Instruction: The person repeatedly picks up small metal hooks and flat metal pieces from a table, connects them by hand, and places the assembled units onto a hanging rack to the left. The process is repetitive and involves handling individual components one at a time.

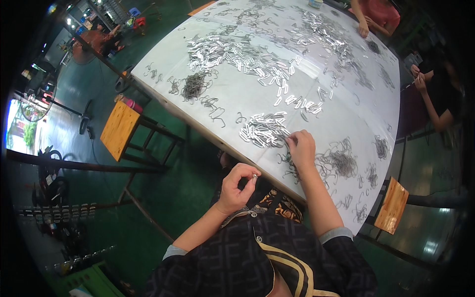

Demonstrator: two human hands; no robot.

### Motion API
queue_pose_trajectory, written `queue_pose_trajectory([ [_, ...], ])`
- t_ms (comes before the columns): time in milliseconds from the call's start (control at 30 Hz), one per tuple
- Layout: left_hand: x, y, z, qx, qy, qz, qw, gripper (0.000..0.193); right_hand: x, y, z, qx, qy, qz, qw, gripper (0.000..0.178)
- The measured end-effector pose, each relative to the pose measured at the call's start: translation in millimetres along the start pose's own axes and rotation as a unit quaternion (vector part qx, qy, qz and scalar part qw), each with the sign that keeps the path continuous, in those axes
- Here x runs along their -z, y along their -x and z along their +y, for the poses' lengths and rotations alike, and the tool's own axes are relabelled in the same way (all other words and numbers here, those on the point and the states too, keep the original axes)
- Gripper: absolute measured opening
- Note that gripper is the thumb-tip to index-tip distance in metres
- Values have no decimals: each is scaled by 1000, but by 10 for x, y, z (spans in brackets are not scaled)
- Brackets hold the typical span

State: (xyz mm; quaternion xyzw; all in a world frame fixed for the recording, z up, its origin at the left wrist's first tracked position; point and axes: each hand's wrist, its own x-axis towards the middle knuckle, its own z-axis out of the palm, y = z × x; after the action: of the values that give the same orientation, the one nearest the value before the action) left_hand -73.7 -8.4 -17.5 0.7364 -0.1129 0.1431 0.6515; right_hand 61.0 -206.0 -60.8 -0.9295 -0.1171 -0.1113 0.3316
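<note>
Just off the near edge of the white table (232,101), my left hand (236,190) is closed in a pinch. A small shiny metal piece (255,176) pokes out between its thumb and forefinger. My right hand (303,151) rests over the tabletop with its fingertips pressed together. They are at the right side of a pile of shiny, narrow metal pieces (266,129); what they hold, if anything, is too small to make out. Beside that hand, to the right, lies a tangle of thin, dark bent wire hooks (344,162).
Further metal pieces (213,52) and a dense wire heap (194,86) cover the table's far side. One person's hand (364,28) works at the far right, another's (419,79) at the right edge. Wooden stools (120,126) flank the table. A bowl (315,3) stands at the back.
</note>
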Motion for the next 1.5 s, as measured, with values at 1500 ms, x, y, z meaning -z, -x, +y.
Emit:
queue_pose_trajectory([
  [1500,231,-166,-47,102,-78,-18,992,16,369,597,-940,19,-282,-83,956,9],
])
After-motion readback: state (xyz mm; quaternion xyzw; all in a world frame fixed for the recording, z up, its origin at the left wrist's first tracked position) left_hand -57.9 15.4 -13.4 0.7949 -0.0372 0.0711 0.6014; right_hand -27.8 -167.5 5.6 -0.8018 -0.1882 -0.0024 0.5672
